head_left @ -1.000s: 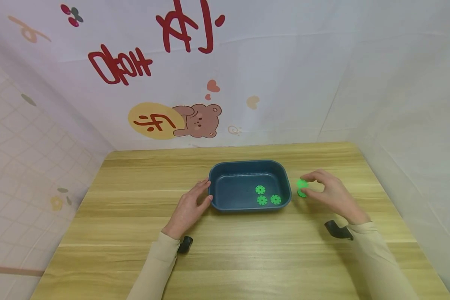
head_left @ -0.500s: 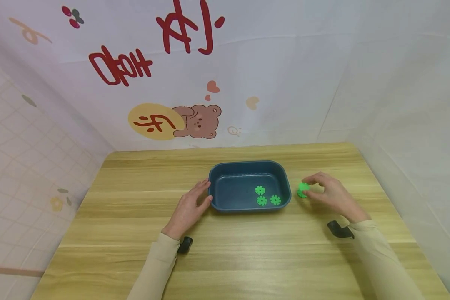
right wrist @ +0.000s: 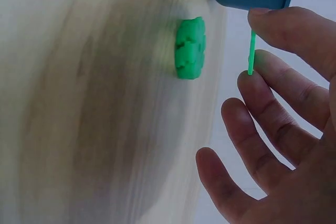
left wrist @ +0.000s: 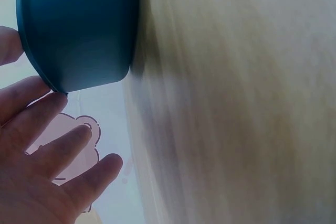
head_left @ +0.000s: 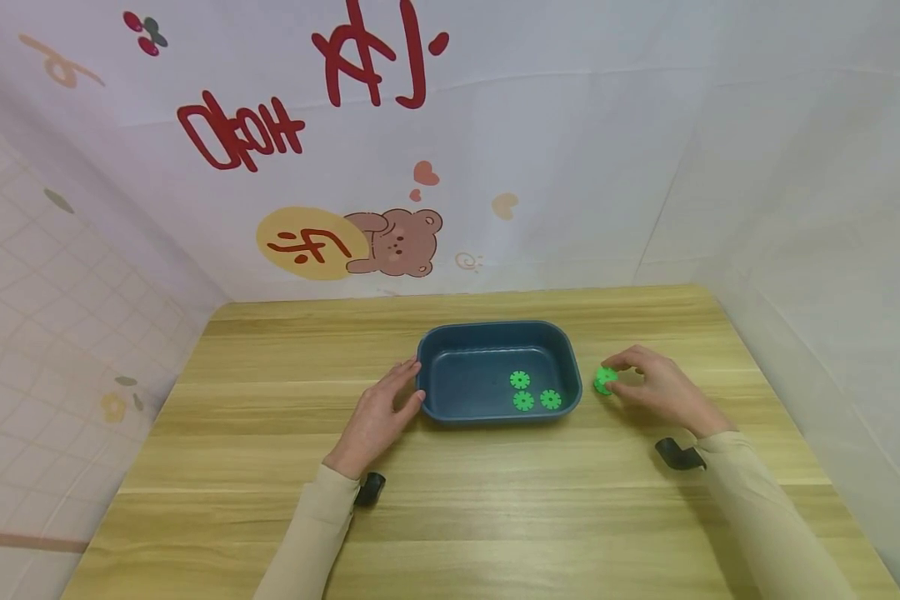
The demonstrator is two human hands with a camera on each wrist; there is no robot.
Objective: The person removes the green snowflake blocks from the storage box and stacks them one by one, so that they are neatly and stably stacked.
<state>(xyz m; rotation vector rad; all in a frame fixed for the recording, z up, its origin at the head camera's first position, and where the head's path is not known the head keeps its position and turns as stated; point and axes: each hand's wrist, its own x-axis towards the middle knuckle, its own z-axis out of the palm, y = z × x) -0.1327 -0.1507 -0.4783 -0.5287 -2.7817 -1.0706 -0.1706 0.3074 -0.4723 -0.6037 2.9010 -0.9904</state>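
Observation:
A dark blue rectangular tray (head_left: 465, 408) stands on the table with several flat green notched discs (head_left: 523, 401) inside it, toward its right end. My left hand (head_left: 375, 421) touches the tray's left rim with its fingers mostly straight. Right of the tray, my right hand (head_left: 663, 392) pinches a thin green notched disc (right wrist: 251, 51) by its edges between thumb and fingers. Below that disc, a small stack of green discs (right wrist: 190, 48) lies on the table, with a gap showing in the right wrist view. How many discs are stacked I cannot tell.
The wood-grain table (head_left: 495, 517) backs onto a white printed cloth (head_left: 570, 150) with red characters and a bear. Similar cloth hangs at both sides. Black wrist mounts (head_left: 678, 454) stick out beneath the sleeves.
My right hand has come down a little with the pinched disc, nearer the stack. My left hand, the tray and the discs in it have stayed where they were.

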